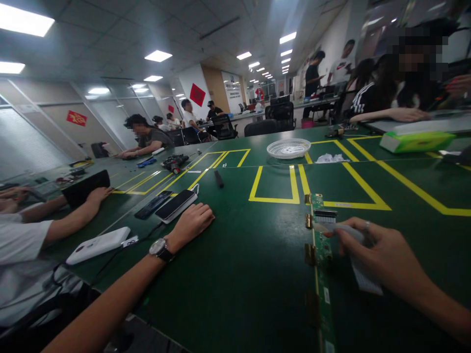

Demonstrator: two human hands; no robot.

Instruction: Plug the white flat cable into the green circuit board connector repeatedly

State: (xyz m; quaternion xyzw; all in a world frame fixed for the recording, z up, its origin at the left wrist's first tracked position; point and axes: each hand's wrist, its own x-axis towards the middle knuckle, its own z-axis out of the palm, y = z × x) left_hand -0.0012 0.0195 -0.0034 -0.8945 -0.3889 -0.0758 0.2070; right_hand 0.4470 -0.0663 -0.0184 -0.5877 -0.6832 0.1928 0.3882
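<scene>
A long narrow green circuit board (324, 274) lies on the dark green table, with copper-coloured tabs along its left edge. Near its far end a black connector sits beside striped white ribbon. My right hand (379, 245) is closed in a pinch at the board's right side, on a white flat ribbon cable (364, 277) whose striped end hangs below the fingers. Motion blurs the fingertips, and the palm hides part of the cable. My left hand (193, 220), with a watch on the wrist, rests palm down on the table, fingers curled, nothing visible in it.
Beside my left hand are two phones (176, 206) and a white power bank (98, 244) with a cable. Farther off lie a small black bar (219, 179), a white plastic basket (289, 148), crumpled paper (332, 158) and a green tissue pack (415, 141). Other people sit around the table.
</scene>
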